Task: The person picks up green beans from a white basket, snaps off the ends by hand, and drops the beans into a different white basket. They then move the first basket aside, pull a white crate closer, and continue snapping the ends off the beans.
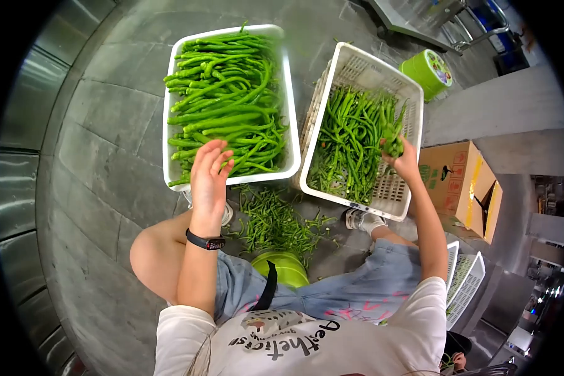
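My right hand [405,161] is closed around a small bunch of green chili peppers [392,139] above the right side of a white slatted plastic crate [313,188]. Long green peppers [351,135] lie heaped inside that crate. My left hand [210,178] is raised at the near edge of a white plastic tub [292,135], its fingers loosely bent and apart, with nothing visible in them. Thick long green peppers [232,94] fill the tub, mostly lying crosswise. A black fitness band [205,240] is on my left wrist.
Pepper stems and scraps [272,222] are piled on the grey tiled floor [100,138] between my feet. Beneath me is a green stool [282,268]. A cardboard box [460,185] and another green stool [425,72] stand at the right, with white baskets [467,288] nearer me.
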The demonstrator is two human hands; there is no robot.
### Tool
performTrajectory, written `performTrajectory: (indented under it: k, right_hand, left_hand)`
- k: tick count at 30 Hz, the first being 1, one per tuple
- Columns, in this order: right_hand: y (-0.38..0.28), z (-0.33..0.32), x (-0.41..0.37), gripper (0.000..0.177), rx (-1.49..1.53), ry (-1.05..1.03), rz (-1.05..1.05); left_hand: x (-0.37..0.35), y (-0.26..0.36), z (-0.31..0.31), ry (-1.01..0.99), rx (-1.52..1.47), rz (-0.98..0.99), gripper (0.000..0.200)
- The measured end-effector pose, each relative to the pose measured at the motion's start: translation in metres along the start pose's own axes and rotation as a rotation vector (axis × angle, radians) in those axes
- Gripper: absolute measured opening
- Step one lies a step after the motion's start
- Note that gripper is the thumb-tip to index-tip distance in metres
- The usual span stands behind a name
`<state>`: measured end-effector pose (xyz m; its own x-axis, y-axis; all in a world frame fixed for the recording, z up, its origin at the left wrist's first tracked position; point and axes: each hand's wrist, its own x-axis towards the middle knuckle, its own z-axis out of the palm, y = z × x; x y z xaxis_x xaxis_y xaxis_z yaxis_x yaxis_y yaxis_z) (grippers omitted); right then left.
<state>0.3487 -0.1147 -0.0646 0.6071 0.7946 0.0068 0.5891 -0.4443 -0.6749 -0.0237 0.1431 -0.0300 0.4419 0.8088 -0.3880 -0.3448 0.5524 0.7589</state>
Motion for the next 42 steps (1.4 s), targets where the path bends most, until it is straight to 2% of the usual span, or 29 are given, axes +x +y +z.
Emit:
performTrajectory:
  k: [1, 5, 8, 10, 11, 12, 13, 14, 15, 16, 18, 19, 22, 23, 26, 27, 28, 30, 31, 33, 35, 36, 38, 40, 41, 42]
  right_hand:
    - [-0.009, -0.006, 0.002, 0.038, -0.044, 0.107, -0.039]
    - [-0.065, -0.037, -0.006, 0.018, 0.285, 0.125, 0.091]
    - [-0.137, -0.044, -0.025, 0.014, 0.556, 0.098, 0.066]
    - [-0.184, -0.036, -0.043, 0.019, 0.646, 0.081, 0.126]
    - [-0.2, -0.029, -0.053, 0.022, 0.678, 0.035, 0.117]
    - [-0.213, -0.02, -0.063, 0.026, 0.712, -0.014, 0.111]
    - [-0.227, -0.006, -0.075, 0.024, 0.785, -0.061, 0.122]
    - [-0.238, 0.008, -0.087, 0.023, 0.859, -0.109, 0.134]
    - [-0.244, 0.025, -0.097, 0.025, 0.908, -0.139, 0.142]
    - [-0.246, 0.044, -0.107, 0.027, 0.955, -0.17, 0.149]
    - [-0.244, 0.088, -0.128, 0.042, 0.998, -0.051, 0.2]
    - [-0.243, 0.103, -0.139, 0.047, 1.086, -0.08, 0.217]
    - [-0.241, 0.134, -0.167, 0.056, 1.274, -0.058, 0.27]
    - [-0.243, 0.13, -0.171, 0.054, 1.111, -0.105, 0.221]
    - [-0.208, 0.134, -0.179, 0.051, 1.078, -0.115, 0.22]
    - [-0.215, 0.118, -0.178, 0.042, 1.226, -0.174, 0.266]
    - [-0.215, 0.108, -0.179, 0.039, 1.265, -0.163, 0.338]
    - [-0.193, 0.11, -0.181, 0.037, 1.315, -0.157, 0.324]
    - [-0.185, 0.111, -0.184, 0.036, 1.377, -0.138, 0.408]
    - [-0.173, 0.113, -0.19, 0.033, 1.502, -0.099, 0.578]
    - [-0.163, 0.111, -0.193, 0.03, 1.488, -0.242, 0.563]
    - [-0.162, 0.11, -0.194, 0.028, 1.48, -0.311, 0.554]
    - [-0.165, 0.109, -0.196, 0.024, 1.551, -0.195, 0.622]
    - [-0.168, 0.1, -0.187, 0.021, 1.652, -0.073, 0.611]
    - [-0.166, 0.094, -0.183, 0.017, 1.665, 0.027, 0.575]
    - [-0.158, 0.092, -0.18, 0.013, 1.597, 0.061, 0.448]
  left_hand:
    - [-0.005, 0.0, 0.002, -0.023, 0.003, 0.005, 0.02]
    - [-0.024, -0.006, 0.012, -0.14, 0.094, 0.072, 0.016]
    - [-0.04, -0.009, 0.025, -0.339, 0.355, 0.147, 0.015]
    - [-0.051, -0.016, 0.035, -0.52, 0.433, 0.199, 0.019]
    - [-0.062, -0.014, 0.043, -0.616, 0.454, 0.225, 0.026]
    - [-0.072, -0.017, 0.049, -0.669, 0.378, 0.127, 0.035]
    - [-0.076, -0.026, 0.05, -0.743, 0.341, 0.123, 0.047]
    - [-0.081, -0.031, 0.052, -0.821, 0.361, 0.186, 0.061]
    - [-0.09, -0.031, 0.052, -0.886, 0.362, 0.089, 0.074]
    - [-0.101, -0.026, 0.054, -0.907, 0.434, 0.096, 0.089]
    - [-0.109, -0.047, 0.042, -0.831, 0.605, 0.293, 0.1]
    - [-0.108, -0.048, 0.035, -0.816, 0.551, 0.151, 0.106]
    - [-0.094, -0.062, 0.005, -0.848, 0.608, 0.108, 0.098]
    - [-0.094, -0.066, -0.003, -0.839, 0.626, 0.118, 0.093]
    - [-0.1, -0.057, -0.007, -0.839, 0.675, -0.004, 0.076]
    - [-0.098, -0.059, -0.01, -0.859, 0.554, -0.167, 0.069]
    - [-0.095, -0.06, -0.014, -0.902, 0.545, -0.116, 0.066]
    - [-0.091, -0.057, -0.017, -0.985, 0.536, -0.202, 0.066]
    - [-0.091, -0.052, -0.018, -1.01, 0.514, -0.253, 0.063]
    - [-0.087, -0.048, -0.019, -1.105, 0.668, -0.155, 0.061]
    - [-0.086, -0.053, -0.026, -1.144, 0.799, -0.058, 0.059]
    - [-0.086, -0.056, -0.029, -1.144, 0.825, -0.089, 0.06]
    - [-0.084, -0.063, -0.034, -1.145, 0.877, -0.152, 0.062]
    - [-0.083, -0.068, -0.04, -1.057, 0.945, -0.084, 0.063]
    - [-0.082, -0.071, -0.043, -1.01, 0.976, -0.048, 0.063]
    - [-0.082, -0.068, -0.037, -0.995, 0.83, -0.15, 0.06]
